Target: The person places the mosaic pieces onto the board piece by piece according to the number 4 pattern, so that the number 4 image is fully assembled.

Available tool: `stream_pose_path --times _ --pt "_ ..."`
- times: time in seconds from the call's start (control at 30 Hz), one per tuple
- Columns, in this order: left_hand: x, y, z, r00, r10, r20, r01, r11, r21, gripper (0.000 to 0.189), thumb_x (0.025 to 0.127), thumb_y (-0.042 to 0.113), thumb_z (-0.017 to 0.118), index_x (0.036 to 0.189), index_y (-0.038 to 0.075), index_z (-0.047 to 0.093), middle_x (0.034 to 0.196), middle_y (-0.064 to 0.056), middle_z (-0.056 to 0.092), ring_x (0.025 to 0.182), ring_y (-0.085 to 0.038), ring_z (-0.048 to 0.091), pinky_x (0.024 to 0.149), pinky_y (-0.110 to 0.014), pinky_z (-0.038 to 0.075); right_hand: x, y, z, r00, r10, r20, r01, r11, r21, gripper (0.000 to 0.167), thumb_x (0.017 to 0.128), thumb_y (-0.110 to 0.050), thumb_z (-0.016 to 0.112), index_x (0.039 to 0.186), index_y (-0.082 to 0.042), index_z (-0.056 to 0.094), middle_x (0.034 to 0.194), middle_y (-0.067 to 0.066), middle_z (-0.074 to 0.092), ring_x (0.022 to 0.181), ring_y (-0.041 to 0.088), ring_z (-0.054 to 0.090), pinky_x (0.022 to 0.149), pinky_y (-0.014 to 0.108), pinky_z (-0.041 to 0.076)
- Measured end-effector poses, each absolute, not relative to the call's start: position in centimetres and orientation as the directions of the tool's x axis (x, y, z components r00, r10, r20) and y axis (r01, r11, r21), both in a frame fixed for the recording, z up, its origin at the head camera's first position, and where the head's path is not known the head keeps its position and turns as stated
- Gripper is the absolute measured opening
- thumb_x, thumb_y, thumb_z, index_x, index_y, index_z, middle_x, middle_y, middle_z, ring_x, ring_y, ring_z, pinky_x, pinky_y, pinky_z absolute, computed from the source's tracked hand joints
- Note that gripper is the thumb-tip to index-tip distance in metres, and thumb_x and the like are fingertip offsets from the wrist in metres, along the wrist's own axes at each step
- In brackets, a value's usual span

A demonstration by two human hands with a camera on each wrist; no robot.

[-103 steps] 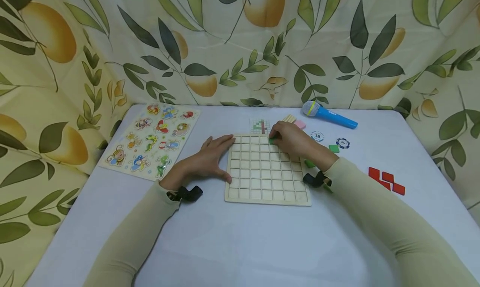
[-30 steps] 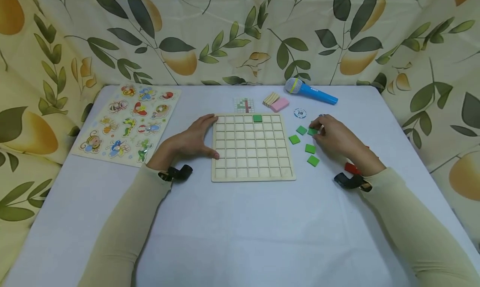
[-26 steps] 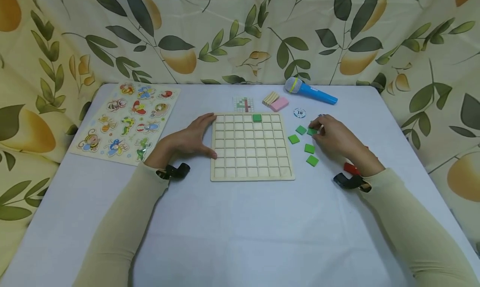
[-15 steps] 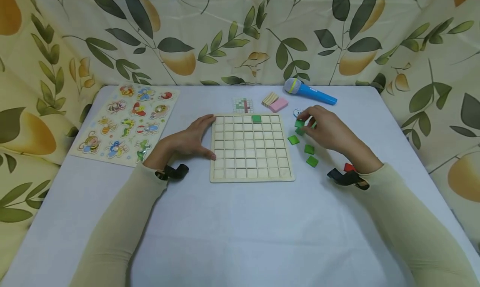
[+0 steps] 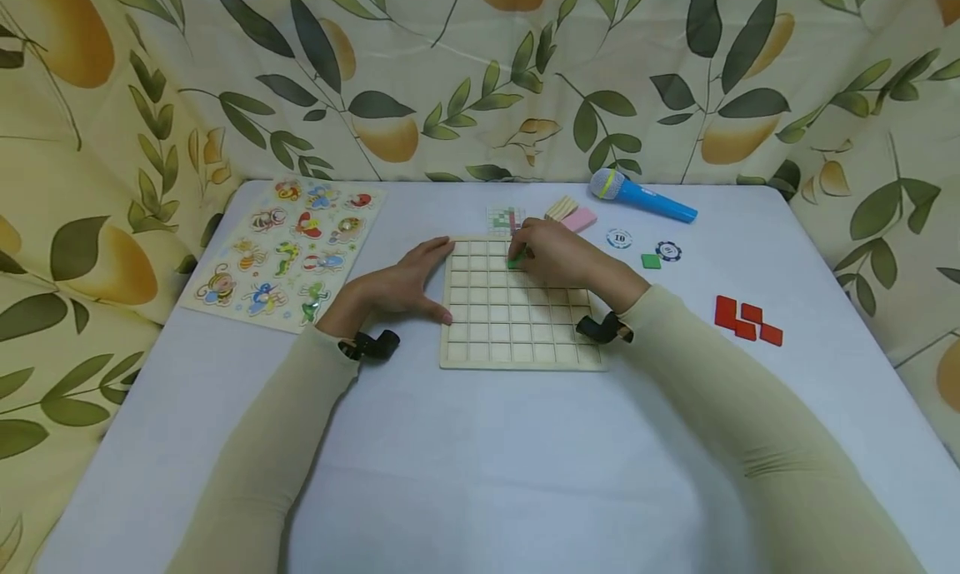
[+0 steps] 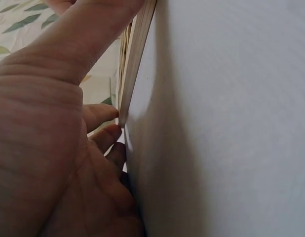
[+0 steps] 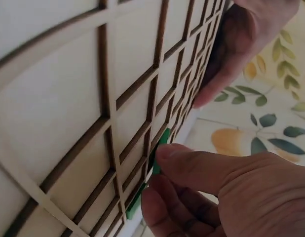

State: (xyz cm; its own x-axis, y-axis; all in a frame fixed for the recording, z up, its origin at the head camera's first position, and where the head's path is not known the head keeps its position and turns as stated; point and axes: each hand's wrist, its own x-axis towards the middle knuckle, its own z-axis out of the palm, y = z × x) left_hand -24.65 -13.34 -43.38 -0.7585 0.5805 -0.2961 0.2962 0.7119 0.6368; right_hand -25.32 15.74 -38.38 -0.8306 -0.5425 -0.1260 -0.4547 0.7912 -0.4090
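A pale wooden grid board [image 5: 517,356] lies on the white-covered table. My left hand [image 5: 400,289] is spread along its left side, thumb and fingertips at the edge; the left wrist view shows fingertips against the board's side [image 6: 136,59]. Above the upper middle squares, my right hand [image 5: 561,253] pinches a green square tile [image 7: 163,140] between thumb and fingers. That tile is tilted on edge at a grid square in the right wrist view. Close beyond it, a second green tile [image 7: 135,205] sits in the board. My right hand and forearm cover the board's upper right part.
A loose green tile [image 5: 651,262] lies near two poker chips [image 5: 619,238] to the right. Several red tiles [image 5: 725,311] are farther right. Behind the board are a small grid-pattern card [image 5: 498,219], a pink block [image 5: 579,219] and a blue microphone [image 5: 648,201]. An insect-picture sheet [image 5: 255,307] lies left.
My right hand has picked up a green tile from the loose ones and carried it left over the board. The left hand keeps its place at the board's edge; the head view has shifted.
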Motion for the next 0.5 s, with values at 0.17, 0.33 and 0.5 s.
stream_pose_path --times 0.17,0.33,0.5 --pt "-24.9 -12.3 -43.0 -0.742 0.599 -0.3 0.323 0.713 0.623 0.132 0.081 0.048 0.093 0.174 0.019 0.004 0.182 -0.003 -0.008 0.17 -0.028 -0.005 0.139 -0.051 0.011 -25.2 16.4 -38.6 -0.849 -0.517 -0.109 -0.438 0.804 -0.401 0.017 0.097 -0.002 0.071 0.113 -0.005 0.078 0.109 0.015 0.07 0.097 0.03 0.06 0.093 0.045 0.049" --pt "-25.1 -11.8 -42.1 -0.735 0.611 -0.295 0.347 0.712 0.61 0.132 0.082 0.047 0.092 0.174 0.017 0.003 0.182 -0.004 -0.009 0.17 -0.029 -0.006 0.139 -0.05 0.01 -24.7 16.8 -38.4 -0.856 -0.516 -0.016 -0.47 0.791 -0.392 0.017 0.096 0.003 0.071 0.111 -0.001 0.08 0.114 0.017 0.075 0.104 0.032 0.069 0.097 0.048 0.055" --pt "-25.4 -11.5 -42.0 -0.732 0.615 -0.293 0.361 0.715 0.599 0.132 0.082 0.048 0.092 0.174 0.017 0.003 0.182 -0.005 -0.008 0.17 -0.03 -0.005 0.139 -0.051 0.011 -24.4 17.9 -38.3 -0.842 -0.538 -0.022 -0.479 0.767 -0.427 0.024 0.1 0.004 0.067 0.119 -0.002 0.079 0.124 0.017 0.074 0.117 0.032 0.069 0.1 0.048 0.057"
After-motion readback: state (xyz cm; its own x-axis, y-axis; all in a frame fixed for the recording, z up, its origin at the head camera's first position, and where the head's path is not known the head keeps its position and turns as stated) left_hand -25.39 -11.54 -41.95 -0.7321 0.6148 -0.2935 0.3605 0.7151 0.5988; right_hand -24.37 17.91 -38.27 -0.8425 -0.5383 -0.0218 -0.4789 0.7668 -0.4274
